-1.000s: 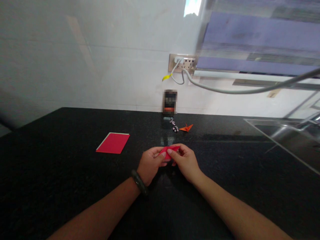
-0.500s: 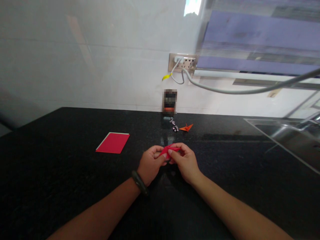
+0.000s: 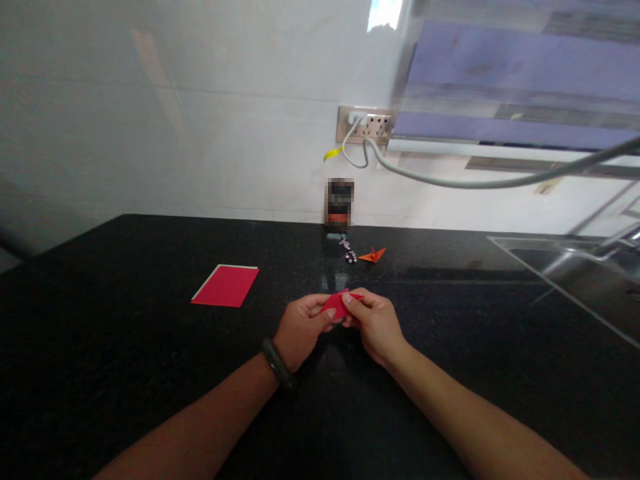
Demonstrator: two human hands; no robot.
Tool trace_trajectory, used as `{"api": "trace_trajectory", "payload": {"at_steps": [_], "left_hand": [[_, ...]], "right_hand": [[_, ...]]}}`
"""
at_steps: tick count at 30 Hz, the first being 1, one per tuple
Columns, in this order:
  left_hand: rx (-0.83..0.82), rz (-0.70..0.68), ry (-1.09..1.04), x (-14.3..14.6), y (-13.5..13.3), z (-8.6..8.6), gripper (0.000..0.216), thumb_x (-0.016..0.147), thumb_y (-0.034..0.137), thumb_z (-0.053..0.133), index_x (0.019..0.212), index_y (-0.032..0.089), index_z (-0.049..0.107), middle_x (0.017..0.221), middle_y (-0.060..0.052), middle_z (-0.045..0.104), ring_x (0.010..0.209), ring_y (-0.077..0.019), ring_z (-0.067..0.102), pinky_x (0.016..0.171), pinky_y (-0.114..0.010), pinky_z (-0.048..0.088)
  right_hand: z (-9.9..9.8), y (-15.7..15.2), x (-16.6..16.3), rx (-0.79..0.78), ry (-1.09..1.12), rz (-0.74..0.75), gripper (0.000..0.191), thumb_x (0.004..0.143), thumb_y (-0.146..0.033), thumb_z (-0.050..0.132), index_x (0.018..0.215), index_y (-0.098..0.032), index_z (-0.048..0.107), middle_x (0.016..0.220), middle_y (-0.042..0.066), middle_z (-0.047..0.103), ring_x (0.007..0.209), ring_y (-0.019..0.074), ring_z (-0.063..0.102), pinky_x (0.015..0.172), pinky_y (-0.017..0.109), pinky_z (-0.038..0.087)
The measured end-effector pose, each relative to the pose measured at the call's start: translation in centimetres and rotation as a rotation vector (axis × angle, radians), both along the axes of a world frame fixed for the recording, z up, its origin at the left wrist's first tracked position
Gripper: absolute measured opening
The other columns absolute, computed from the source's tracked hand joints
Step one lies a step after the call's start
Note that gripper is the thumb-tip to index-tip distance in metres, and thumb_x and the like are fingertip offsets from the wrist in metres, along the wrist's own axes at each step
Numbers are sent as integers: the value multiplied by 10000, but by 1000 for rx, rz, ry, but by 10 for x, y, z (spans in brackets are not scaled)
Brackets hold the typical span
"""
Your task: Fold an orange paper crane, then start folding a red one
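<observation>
A small piece of folded red paper [image 3: 338, 305] is held between both hands, just above the black countertop. My left hand [image 3: 304, 328] pinches its left side, thumb on top and fingers behind; a dark bangle circles that wrist. On the other side my right hand [image 3: 375, 325] grips the paper, its thumb lying across the upper face. The fingers behind the paper are partly hidden. Beyond the hands rests an orange paper crane [image 3: 373, 255] with its wings spread. To the left lies a stack of red square paper [image 3: 226, 286] with a pale edge showing.
A phone-like object [image 3: 339, 203], pixelated, leans against the wall with a beaded strap [image 3: 349, 251] before it. Above, a wall socket [image 3: 364, 125] has a plug and a grey cable [image 3: 450, 182] running right. A metal sink [image 3: 565, 267] is set into the black countertop [image 3: 125, 373] at right.
The red paper shows a broader, flatter face now. My right thumb has slid slightly to the right and up along it, and the right hand has shifted a little rightward.
</observation>
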State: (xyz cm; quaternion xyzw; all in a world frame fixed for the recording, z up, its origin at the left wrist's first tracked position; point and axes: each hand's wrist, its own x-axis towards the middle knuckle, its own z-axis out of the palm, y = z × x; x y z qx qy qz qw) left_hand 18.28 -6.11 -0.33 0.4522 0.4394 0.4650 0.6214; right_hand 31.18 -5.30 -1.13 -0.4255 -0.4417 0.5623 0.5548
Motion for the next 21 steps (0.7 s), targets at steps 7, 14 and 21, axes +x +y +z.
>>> {"api": "trace_trajectory", "payload": {"at_steps": [7, 14, 21], "left_hand": [[16, -36, -6, -2, 1, -2, 262, 678, 246, 633, 900, 106, 627, 755, -68, 705, 647, -140, 634, 590, -223, 456], [-2, 10, -17, -2, 1, -3, 286, 654, 241, 654, 908, 111, 629, 804, -73, 702, 671, -138, 632, 591, -217, 465], [9, 16, -20, -2, 1, -6, 292, 645, 257, 664, 901, 119, 639, 816, -70, 701, 682, -144, 632, 600, -226, 476]], "right_hand": [[0, 3, 0, -113, 133, 31, 346, 697, -451, 595, 564, -134, 561, 381, -40, 468, 352, 74, 426, 404, 203, 384], [1, 6, 8, -28, 58, 5, 233, 636, -350, 687, 640, -139, 589, 475, -40, 546, 398, 63, 466, 426, 184, 396], [2, 4, 4, -55, 89, -46, 251, 648, -339, 665, 557, -126, 569, 427, -36, 509, 380, 52, 437, 401, 170, 378]]}}
